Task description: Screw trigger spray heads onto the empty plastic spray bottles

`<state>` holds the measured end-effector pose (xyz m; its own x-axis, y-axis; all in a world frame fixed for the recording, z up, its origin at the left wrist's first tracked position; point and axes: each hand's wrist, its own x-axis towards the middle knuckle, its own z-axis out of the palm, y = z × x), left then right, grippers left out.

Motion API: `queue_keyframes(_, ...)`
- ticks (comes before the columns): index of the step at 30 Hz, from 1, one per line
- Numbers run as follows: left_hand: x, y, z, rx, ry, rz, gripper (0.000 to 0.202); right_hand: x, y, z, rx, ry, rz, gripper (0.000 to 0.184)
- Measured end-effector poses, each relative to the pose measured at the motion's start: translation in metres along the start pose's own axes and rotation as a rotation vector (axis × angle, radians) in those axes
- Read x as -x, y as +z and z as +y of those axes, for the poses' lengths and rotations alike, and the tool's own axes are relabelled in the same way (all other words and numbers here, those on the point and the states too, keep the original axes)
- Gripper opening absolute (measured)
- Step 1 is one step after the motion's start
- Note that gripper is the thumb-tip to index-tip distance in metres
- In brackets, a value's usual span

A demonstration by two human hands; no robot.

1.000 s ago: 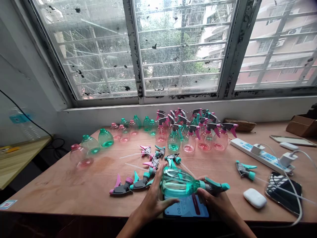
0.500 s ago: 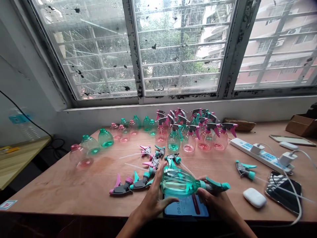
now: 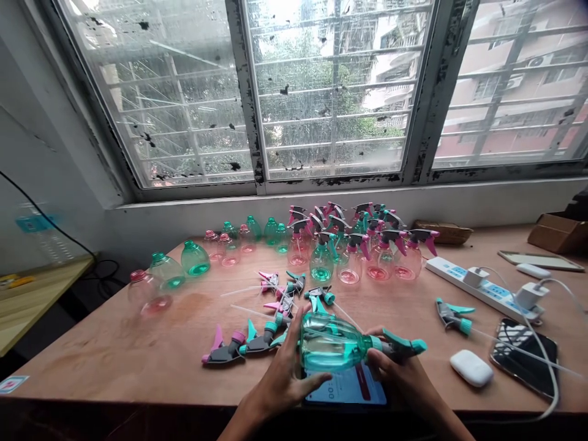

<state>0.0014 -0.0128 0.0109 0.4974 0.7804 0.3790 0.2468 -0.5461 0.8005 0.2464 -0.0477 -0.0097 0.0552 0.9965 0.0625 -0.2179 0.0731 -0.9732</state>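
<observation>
A green spray bottle lies on its side in the air near the table's front edge, its trigger head pointing right. My left hand cups the bottle's base, thumb below it. At the neck, my right hand grips around the collar of the head, its fingers partly hidden. Under the bottle is a phone with a lit screen. Several loose trigger heads with tubes lie just beyond my left hand, among them a pink-and-grey trigger head and a green-and-grey trigger head.
Headless bottles, such as a green bottle, stand at the left and back. Assembled pink and green spray bottles crowd the back middle. Rightward lie a power strip, a white earbud case, a dark phone and another trigger head.
Both hands keep hold of the spray bottle in nearly the same place. The bottle's body looks slightly turned and a little lower; the things on the table have not moved.
</observation>
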Motion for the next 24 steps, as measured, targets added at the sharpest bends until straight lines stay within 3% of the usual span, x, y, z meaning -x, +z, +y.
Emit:
queue_keyframes(4, 0.0, 0.003, -0.006, -0.003, 0.007, 0.021, 0.103, 0.0, 0.0, 0.0, -0.007, -0.007, -0.005, 0.046)
queue_keyframes(9, -0.001, -0.002, -0.007, -0.031, -0.025, -0.028, 0.118, -0.001, -0.003, 0.004, 0.038, 0.016, -0.005, 0.046)
queue_keyframes(17, -0.001, 0.002, -0.012, -0.072, 0.056, 0.009, 0.097, -0.002, -0.003, 0.003, -0.071, -0.002, -0.03, 0.041)
queue_keyframes(22, -0.002, 0.0, -0.012, -0.073, 0.027, -0.038, 0.121, -0.001, 0.001, 0.002, -0.064, 0.015, -0.008, 0.044)
queue_keyframes(24, -0.002, -0.002, -0.011, -0.052, 0.006, -0.06, 0.118, -0.001, 0.001, 0.002, -0.04, 0.016, 0.005, 0.045)
